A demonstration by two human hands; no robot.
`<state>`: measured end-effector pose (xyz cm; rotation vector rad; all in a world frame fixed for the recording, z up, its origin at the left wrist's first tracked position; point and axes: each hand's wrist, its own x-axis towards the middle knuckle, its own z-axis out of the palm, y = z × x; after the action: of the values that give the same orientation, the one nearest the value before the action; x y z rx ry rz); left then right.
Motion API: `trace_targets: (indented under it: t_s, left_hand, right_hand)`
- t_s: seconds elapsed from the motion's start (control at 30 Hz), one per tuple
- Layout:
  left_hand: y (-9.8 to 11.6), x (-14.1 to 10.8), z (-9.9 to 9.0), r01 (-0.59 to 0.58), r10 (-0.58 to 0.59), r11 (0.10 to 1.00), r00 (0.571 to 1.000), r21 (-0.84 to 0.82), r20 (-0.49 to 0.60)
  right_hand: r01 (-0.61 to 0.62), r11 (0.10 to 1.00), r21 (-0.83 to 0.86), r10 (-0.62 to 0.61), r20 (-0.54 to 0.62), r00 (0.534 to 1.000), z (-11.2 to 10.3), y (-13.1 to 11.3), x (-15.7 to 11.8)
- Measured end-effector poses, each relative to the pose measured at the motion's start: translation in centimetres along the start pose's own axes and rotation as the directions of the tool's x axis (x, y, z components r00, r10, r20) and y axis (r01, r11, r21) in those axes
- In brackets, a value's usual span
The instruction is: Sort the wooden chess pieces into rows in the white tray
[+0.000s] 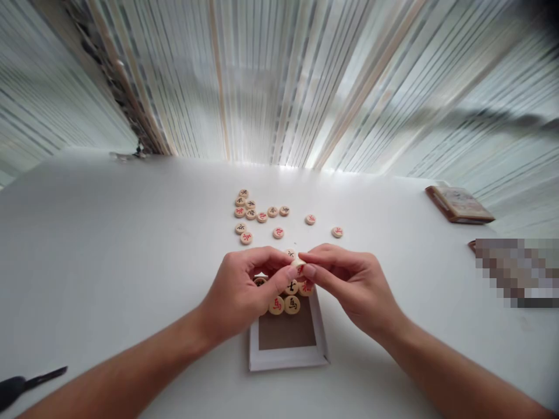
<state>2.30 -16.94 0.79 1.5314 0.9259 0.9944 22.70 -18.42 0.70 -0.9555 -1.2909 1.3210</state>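
Between the fingertips of my left hand (251, 279) and my right hand (349, 282), a round wooden Chinese chess piece (299, 267) with a red character is held at a tilt. Both hands are closed on it, above the far part of a shallow white box (288, 359) with a brown bottom. Inside the box lie several more pieces, among them a black-marked horse piece (292, 304) and a red-marked horse piece (276, 305). My left fingers partly cover the pieces at the box's left side. Just beyond my fingertips another black-marked piece (290, 254) shows.
Several loose chess pieces (250, 213) are scattered on the white table (131, 233) beyond the hands. A brown box (460, 203) sits at the far right, with a blurred-out object (519, 270) nearer. A dark tool (26, 385) lies at the lower left. Striped curtains (262, 81) hang behind.
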Motion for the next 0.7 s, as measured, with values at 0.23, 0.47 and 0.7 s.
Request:
trace_targets:
  t_s: [0.23,0.47,0.7]
  left_hand:
    - [-0.21,0.16,-0.11,-0.153,0.160,0.979,0.986,0.131,-0.048]
    - [0.07,0.06,0.14,-0.132,0.134,0.989,0.991,0.071,-0.022]
    - [0.17,0.26,0.57,0.096,-0.122,0.950,0.990,-0.297,-0.070]
  right_hand:
    - [0.019,0.999,0.034,-0.020,0.004,1.000,0.44,-0.04,-0.06]
    - [-0.042,0.994,0.098,0.041,0.012,0.999,0.46,0.02,-0.12]
    - [-0.217,0.951,0.221,0.213,0.043,0.976,0.15,0.46,-0.07]
